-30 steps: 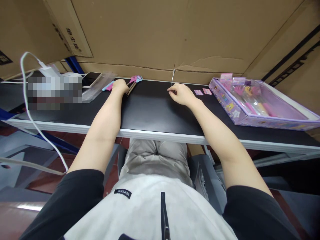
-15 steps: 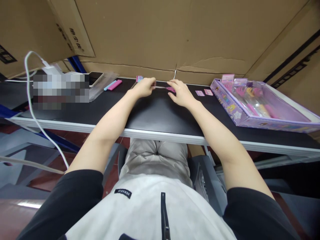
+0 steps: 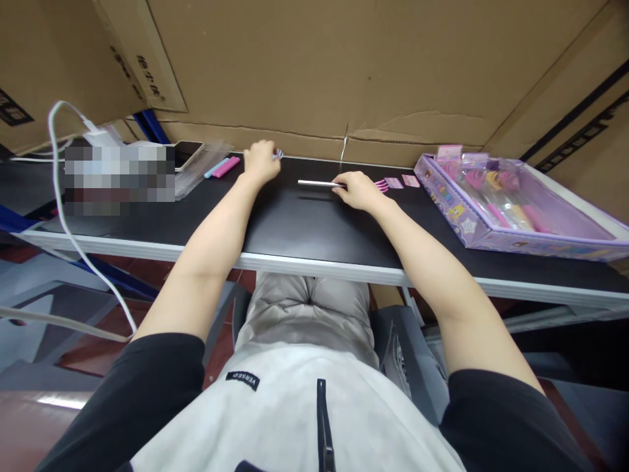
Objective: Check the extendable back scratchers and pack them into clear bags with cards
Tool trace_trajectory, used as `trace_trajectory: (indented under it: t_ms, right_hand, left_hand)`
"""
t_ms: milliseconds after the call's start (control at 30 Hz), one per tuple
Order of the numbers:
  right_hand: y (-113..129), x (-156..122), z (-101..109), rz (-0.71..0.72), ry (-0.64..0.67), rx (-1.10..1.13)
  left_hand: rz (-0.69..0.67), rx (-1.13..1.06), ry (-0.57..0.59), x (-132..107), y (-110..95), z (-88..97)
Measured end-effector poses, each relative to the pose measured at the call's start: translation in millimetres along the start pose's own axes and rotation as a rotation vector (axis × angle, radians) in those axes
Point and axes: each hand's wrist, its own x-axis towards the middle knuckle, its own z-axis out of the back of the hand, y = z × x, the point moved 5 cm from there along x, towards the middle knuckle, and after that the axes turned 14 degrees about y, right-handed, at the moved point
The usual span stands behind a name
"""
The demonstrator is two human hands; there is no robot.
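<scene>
My right hand [image 3: 358,190] is closed around a back scratcher, just above the black tabletop. Its silver rod [image 3: 317,183] sticks out to the left of my fingers, and its pink claw prongs [image 3: 382,186] show past the other side of the hand. Further left, at the back of the table, my left hand [image 3: 262,162] has its fingers curled down over another back scratcher. Only the bluish prongs [image 3: 278,154] of that one peek out at the right of the hand; the rest is hidden under it. Left of this hand lie a pink tube [image 3: 227,167] and a light blue tube [image 3: 216,168].
Two small pink cards [image 3: 401,181] lie right of my right hand. A purple display box [image 3: 466,219] with packaged claw-headed items stands at the right. On the left are clear plastic bags [image 3: 199,172], a phone-like object [image 3: 188,155] and a white cable [image 3: 59,177]. Cardboard walls [image 3: 314,72] enclose the back.
My left hand has let go of the silver rod and moved left onto the other scratcher. The right hand has shifted slightly right and nearer, holding the first scratcher with its prongs turned right.
</scene>
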Motion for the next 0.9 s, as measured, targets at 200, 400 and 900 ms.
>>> trace_trajectory:
  t_ms: [200,400,900]
  right_hand:
    - [-2,1,-3,0.014,0.035,0.01]
    - [-2,2,-5,0.03,0.042,0.017]
    - [-2,2,-4,0.045,0.038,0.023]
  left_hand:
    - [0.424,-0.021,0.042,2,65,3.4]
    - [0.426,0.009,0.068,5,68,0.8]
    - [0.43,-0.013,0.084,10,74,-2.6]
